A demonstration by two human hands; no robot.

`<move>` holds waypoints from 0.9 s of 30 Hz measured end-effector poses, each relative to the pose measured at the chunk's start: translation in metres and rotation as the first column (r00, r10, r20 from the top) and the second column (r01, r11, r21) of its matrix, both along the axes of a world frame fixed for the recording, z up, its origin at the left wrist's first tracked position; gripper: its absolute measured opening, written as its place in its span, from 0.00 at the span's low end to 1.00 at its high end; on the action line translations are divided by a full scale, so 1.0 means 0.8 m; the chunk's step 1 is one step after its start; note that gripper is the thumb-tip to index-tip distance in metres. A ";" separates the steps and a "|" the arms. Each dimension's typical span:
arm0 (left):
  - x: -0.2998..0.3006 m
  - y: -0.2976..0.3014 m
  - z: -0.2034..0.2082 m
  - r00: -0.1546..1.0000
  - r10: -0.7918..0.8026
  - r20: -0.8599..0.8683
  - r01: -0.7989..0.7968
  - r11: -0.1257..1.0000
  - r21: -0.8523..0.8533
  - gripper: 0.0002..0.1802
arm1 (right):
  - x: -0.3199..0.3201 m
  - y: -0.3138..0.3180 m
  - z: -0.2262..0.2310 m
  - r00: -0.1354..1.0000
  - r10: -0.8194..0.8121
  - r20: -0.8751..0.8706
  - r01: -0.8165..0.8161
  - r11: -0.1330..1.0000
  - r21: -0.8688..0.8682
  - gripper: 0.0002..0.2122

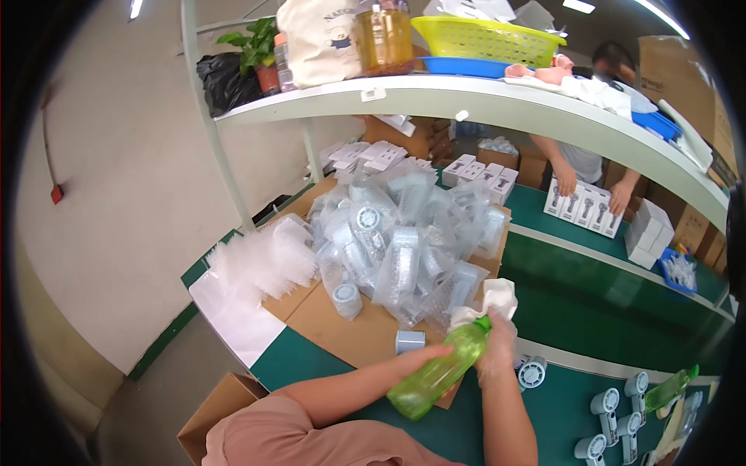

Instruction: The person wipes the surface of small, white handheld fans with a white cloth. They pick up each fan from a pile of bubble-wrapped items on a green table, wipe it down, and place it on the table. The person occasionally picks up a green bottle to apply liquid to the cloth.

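In front of me is a tilted green plastic bottle point(440, 371), its green cap toward the upper right. My left hand point(434, 354) is closed round its body, with the fingers partly hidden behind it. By the cap, my right hand point(497, 342), in what looks like a thin translucent glove, is closed on a crumpled white cloth point(497, 298). A pale blue cylindrical piece point(409, 342) lies on the cardboard sheet point(342, 330) just beyond my left forearm. Past it rises a heap of bubble-wrapped pale blue handheld fans point(400, 256).
White bubble bags point(260, 260) lie left of the heap. Several unwrapped fans point(606, 412) and another green bottle point(670, 390) stand at the right. Across the bench, a person's hands point(566, 179) hold white boxes point(583, 208). A loaded shelf point(435, 93) spans overhead.
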State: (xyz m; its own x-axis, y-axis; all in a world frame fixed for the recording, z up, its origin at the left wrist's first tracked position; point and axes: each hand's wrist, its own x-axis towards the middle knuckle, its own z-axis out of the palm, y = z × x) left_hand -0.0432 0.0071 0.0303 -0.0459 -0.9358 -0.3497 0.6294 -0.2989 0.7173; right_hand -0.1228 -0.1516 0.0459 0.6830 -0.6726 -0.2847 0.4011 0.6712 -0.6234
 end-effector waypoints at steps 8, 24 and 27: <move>0.081 0.158 0.057 0.392 0.306 0.867 -0.405 0.904 -0.136 0.33 | -0.005 0.024 0.000 0.938 0.219 0.268 -0.291 0.918 0.269 0.17; 0.223 0.370 -0.098 -0.578 0.289 0.763 -0.778 0.084 -0.622 0.42 | 0.011 -0.030 -0.037 0.975 -0.135 0.176 0.110 0.984 0.141 0.14; 0.166 0.361 -0.115 -0.518 0.168 0.839 -0.853 -0.021 -0.522 0.34 | 0.008 -0.028 -0.026 0.982 -0.124 0.143 0.107 0.986 0.125 0.14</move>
